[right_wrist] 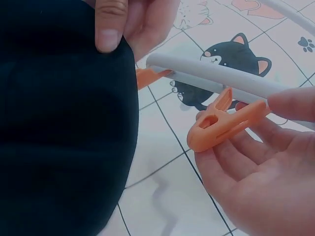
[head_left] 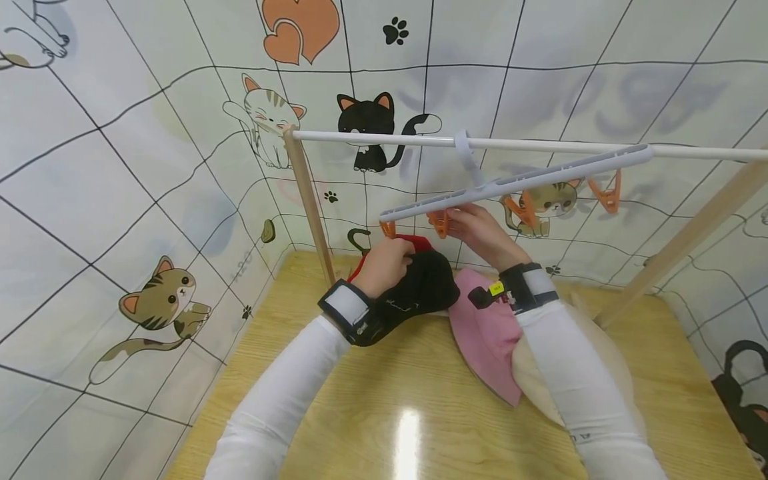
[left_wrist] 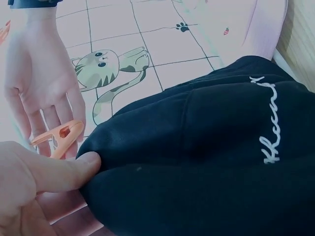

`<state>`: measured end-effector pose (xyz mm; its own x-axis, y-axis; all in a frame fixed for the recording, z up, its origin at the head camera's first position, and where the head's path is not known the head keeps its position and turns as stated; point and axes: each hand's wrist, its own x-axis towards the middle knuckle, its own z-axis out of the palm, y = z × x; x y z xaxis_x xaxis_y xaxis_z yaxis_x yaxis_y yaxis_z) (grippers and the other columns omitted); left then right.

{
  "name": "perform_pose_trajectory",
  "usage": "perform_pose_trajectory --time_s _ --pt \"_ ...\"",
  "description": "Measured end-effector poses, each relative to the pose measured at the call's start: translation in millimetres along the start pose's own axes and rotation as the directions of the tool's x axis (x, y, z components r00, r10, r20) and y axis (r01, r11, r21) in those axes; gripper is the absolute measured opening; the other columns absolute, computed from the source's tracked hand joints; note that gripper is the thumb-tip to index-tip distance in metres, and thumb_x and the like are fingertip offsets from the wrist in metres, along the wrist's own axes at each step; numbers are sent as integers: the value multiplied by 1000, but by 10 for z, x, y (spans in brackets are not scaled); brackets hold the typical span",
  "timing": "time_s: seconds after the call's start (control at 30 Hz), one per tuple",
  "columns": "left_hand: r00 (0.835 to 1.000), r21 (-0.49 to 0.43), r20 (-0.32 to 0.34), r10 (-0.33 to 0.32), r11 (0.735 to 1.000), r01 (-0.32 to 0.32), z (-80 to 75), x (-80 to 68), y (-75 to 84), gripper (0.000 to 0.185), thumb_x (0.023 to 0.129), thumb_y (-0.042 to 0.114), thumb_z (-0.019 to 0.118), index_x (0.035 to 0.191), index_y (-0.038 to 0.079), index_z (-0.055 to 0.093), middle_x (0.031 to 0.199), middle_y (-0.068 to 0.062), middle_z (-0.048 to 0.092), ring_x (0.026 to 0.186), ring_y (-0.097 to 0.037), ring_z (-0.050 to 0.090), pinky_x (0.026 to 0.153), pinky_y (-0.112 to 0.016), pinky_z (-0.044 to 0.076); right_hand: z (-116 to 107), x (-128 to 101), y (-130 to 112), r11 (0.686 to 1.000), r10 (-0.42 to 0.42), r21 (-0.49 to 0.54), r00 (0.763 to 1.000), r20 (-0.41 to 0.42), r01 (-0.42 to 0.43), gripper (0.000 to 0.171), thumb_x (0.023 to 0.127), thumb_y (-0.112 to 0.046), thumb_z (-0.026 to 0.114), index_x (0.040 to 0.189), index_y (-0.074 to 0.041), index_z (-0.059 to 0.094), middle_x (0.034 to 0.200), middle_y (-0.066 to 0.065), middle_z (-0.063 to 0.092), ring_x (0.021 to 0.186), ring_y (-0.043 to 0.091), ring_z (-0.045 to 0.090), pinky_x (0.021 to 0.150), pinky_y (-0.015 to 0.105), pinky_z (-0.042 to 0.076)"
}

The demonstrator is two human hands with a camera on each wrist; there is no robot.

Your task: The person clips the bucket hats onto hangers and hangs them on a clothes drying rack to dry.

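Because the hanger [head_left: 516,183] is resting its hook over the rail [head_left: 384,139], I am leaving its weight up there and giving both hands to finer work. My left hand [head_left: 385,267] is pinching the black cap [head_left: 429,283] at its edge, thumb lying on top and fingers tucked beneath, probably so the cloth is offering a firm fold instead of sagging. The cap is hanging from that grip above the table [head_left: 372,420], just under the hanger's lower end, its white lettering showing in the left wrist view. My right hand [head_left: 483,233] is clamping thumb and fingers on an orange clip [right_wrist: 224,125], the second from that end, most likely to steady it beside the cap; clip and cloth are standing apart, and I cannot tell whether its mouth is parted. The end clip [head_left: 387,229] is sitting so close behind the cap that I cannot tell whether they are touching. The bar is slanting, low on my left, perhaps because I am working at that end. Beyond, a pink hat [head_left: 480,327] and a cream hat [head_left: 534,380] are lying on the table, needing no hand while I am busy here.
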<state>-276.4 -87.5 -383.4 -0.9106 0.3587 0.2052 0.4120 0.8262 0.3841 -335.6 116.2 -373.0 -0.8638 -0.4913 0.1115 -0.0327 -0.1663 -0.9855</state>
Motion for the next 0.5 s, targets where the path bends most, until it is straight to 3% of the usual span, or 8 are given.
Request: perform_pose_trajectory --time_s 0.17,0.33,0.5 --pt "1000 -16 -7 5 1000 -5 3 25 22 12 90 4 65 100 2 72 93 -10 70 82 -25 63 81 -35 53 31 2 -7 997 14 81 999 34 -16 24 103 -10 44 123 -10 56 117 5 62 112 23 55 103 40 37" --pt "1000 -18 -14 8 1000 -8 15 57 52 14 91 4 64 102 3 72 96 -10 70 86 -24 63 83 -35 52 57 22 -6 998 17 60 998 61 -21 23 102 -9 45 119 -14 60 111 4 65 112 24 55 104 42 36" --pt "1000 2 -4 4 1000 -4 1 81 88 17 91 4 62 105 4 73 98 -10 71 88 -23 64 83 -35 52 65 47 -7 994 23 104 996 82 -31 24 101 -5 45 113 -15 63 108 4 64 110 23 54 102 40 37"
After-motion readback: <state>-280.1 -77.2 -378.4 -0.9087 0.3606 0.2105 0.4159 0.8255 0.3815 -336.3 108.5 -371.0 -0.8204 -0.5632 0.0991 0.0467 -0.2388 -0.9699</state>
